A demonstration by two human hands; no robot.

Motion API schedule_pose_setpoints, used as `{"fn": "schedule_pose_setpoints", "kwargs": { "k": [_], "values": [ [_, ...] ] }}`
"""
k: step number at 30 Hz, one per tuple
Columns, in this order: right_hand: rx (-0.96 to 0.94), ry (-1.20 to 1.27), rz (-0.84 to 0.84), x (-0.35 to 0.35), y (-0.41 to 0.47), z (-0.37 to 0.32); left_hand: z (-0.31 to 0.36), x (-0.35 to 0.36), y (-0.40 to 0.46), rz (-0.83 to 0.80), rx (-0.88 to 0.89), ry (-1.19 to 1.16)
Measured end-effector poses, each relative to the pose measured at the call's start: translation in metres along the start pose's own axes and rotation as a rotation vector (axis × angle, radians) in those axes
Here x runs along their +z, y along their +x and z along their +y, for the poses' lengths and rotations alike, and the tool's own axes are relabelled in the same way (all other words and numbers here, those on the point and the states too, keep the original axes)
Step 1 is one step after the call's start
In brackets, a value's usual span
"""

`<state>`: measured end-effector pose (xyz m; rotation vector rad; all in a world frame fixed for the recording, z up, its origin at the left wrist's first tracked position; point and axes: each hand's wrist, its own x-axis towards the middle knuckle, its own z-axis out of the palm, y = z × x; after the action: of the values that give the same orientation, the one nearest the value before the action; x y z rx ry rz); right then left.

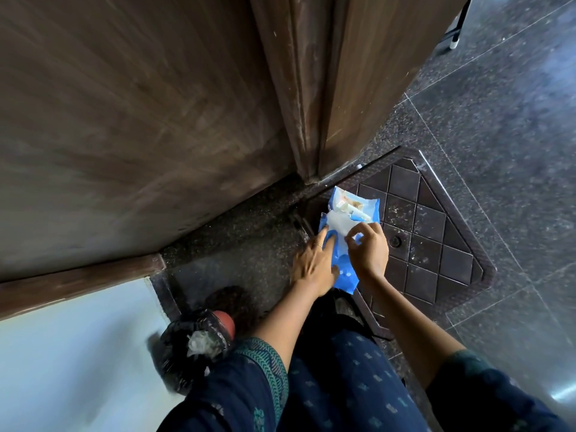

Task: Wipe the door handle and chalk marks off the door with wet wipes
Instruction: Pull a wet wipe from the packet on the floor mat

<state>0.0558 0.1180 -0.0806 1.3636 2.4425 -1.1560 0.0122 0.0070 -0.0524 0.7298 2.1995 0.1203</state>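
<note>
Dark blue patterned clothing point(336, 397) fills the bottom of our view, with both our forearms reaching forward over it. Beside our left sleeve stands a small bin lined with a black bag point(190, 347), a crumpled white wipe lying in it. Our left hand point(314, 263) rests on the blue wet wipes pack point(346, 241), fingers stretched fairly straight along its left edge, holding it down. Our right hand point(367, 247) pinches a white wipe point(339, 224) between thumb and fingertips at the pack's opening, the other fingers loosely curled. We see the pack lying on the floor at the edge of a dark mat with a diamond grid point(430, 232), just below the corner of the brown wooden door point(124, 120). Dark speckled floor tiles point(498, 135) spread to our right.
</note>
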Motion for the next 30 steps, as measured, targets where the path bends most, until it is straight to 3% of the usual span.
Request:
{"fn": "schedule_pose_setpoints", "kwargs": {
  "k": [8, 12, 17, 22, 26, 30],
  "values": [
    [-0.057, 0.061, 0.049, -0.011, -0.016, -0.003, -0.002, 0.0, 0.013, 0.06, -0.053, -0.21],
    [-0.091, 0.084, 0.043, -0.01, -0.018, -0.002, -0.002, -0.006, 0.02, 0.202, 0.021, -0.468],
    [-0.068, 0.073, 0.117, -0.013, -0.02, -0.005, -0.001, -0.021, 0.022, 0.389, 0.041, -0.422],
    [0.058, 0.188, 0.078, -0.023, -0.022, -0.012, 0.0, -0.023, 0.026, 0.347, -0.161, -0.62],
    [0.113, 0.299, -0.035, -0.031, -0.014, -0.009, 0.0, -0.025, 0.029, 0.349, -0.156, -0.676],
    [0.116, 0.446, -0.025, -0.041, -0.006, -0.01, 0.0, -0.02, 0.033, 0.261, -0.181, -0.888]
  ]
}}
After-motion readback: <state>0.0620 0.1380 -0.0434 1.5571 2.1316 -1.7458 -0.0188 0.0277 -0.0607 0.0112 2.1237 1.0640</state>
